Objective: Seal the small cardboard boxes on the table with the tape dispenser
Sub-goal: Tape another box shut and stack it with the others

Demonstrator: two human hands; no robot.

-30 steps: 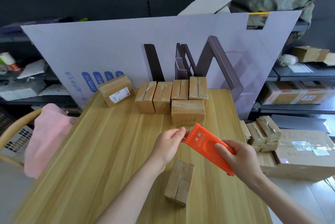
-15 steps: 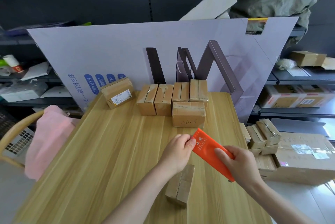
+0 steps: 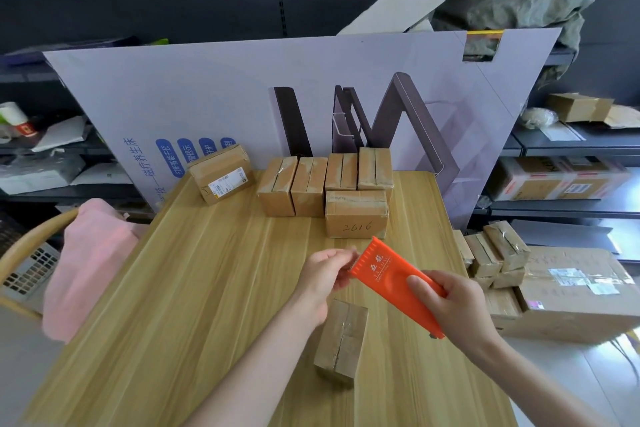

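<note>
Right hand grips the orange tape dispenser; left hand pinches its toothed end

Tape dispenser: rear half hidden inside right hand.
Left hand: fingertips cover its toothed edge.
Labelled box: print too small.

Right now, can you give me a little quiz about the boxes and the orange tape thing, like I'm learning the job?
1. True or false: the orange tape dispenser lies flat on the table.
2. Which hand wraps round the dispenser's rear end? A) left hand B) right hand C) neither
3. Fill in: the far box facing us has ____ handwritten on it.

Key: 1) False, both hands hold it in the air. 2) B; the left hand pinches at its toothed end. 3) 2616.
</note>
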